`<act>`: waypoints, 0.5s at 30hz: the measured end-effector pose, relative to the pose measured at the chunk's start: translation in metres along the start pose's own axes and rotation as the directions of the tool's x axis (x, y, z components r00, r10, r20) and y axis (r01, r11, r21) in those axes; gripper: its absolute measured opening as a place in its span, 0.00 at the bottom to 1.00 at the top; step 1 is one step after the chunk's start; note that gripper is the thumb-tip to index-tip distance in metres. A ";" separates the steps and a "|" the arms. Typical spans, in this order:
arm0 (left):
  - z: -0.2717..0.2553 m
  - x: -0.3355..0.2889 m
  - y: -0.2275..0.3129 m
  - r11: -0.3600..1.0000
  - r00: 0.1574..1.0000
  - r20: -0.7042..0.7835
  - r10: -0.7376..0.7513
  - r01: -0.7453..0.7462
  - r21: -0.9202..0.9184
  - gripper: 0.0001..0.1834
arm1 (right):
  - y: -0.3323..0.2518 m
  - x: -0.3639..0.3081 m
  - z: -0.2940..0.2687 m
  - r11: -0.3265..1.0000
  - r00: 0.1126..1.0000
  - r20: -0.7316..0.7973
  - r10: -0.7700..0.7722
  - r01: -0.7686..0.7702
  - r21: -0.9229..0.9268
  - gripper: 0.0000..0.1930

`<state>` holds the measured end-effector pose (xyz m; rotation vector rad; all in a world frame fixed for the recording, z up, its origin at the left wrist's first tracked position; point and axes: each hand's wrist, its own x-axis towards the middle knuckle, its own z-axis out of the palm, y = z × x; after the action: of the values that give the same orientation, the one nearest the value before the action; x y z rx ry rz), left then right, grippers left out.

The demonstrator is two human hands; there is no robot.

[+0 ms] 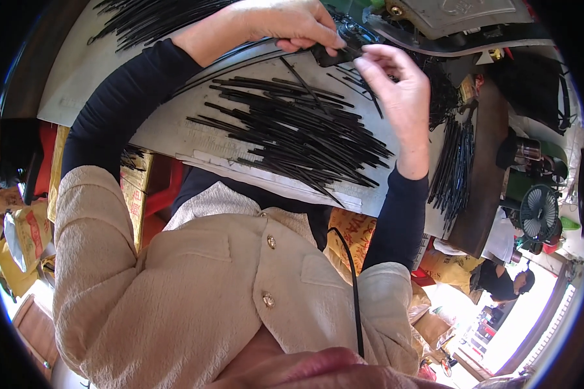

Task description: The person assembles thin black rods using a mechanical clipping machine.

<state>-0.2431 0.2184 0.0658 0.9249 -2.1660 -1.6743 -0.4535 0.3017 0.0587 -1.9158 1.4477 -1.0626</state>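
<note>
My left hand (298,24) reaches in over the table with thumb and fingers pinched at the end of a thin black strip (352,50). Opposite it, my right hand (399,84) pinches the same spot between thumb and forefinger, the other fingers curled. Both hands are close to the metal parts of what looks like a sewing machine (357,29). Where the strip runs beyond my fingers is hard to make out. Below my hands lies a large loose pile of narrow black strips (298,126) on the pale tabletop (169,133).
More black strips (156,23) lie at the far left. A bundle of them (454,165) rests along the right side, beside a brown wooden edge (477,194). The machine's grey body (467,16) rises at the far right. A fan (540,212) and another person (499,280) are farther right.
</note>
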 end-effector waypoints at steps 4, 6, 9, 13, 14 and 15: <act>0.014 0.003 -0.006 0.966 0.999 0.042 0.030 -0.040 0.257 0.19 | -0.016 -0.008 0.007 0.957 0.986 0.100 -0.133 0.154 -0.247 0.08; 0.014 -0.020 0.013 0.871 0.924 -0.100 0.368 -0.305 0.386 0.19 | -0.016 -0.011 0.000 0.956 0.993 0.103 -0.064 0.090 -0.279 0.08; 0.002 -0.021 0.017 0.749 0.971 -0.098 0.216 -0.100 0.655 0.19 | -0.010 -0.013 -0.004 0.980 0.991 0.119 0.056 -0.032 -0.195 0.09; 0.013 -0.018 0.001 0.518 0.946 -0.150 0.288 -0.022 0.855 0.11 | 0.001 -0.014 0.002 0.968 0.958 0.222 0.180 -0.213 0.134 0.12; 0.013 -0.018 0.001 0.518 0.946 -0.150 0.286 -0.021 0.855 0.11 | -0.001 -0.013 0.002 0.967 0.958 0.223 0.181 -0.214 0.135 0.12; 0.013 -0.017 0.000 0.478 0.945 -0.160 0.286 0.004 0.878 0.11 | -0.005 -0.012 0.003 0.955 0.937 0.279 0.212 -0.259 0.144 0.12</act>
<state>-0.2370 0.2393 0.0646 1.0434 -2.7429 -0.1669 -0.4499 0.3144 0.0580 -1.6361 1.3438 -0.7680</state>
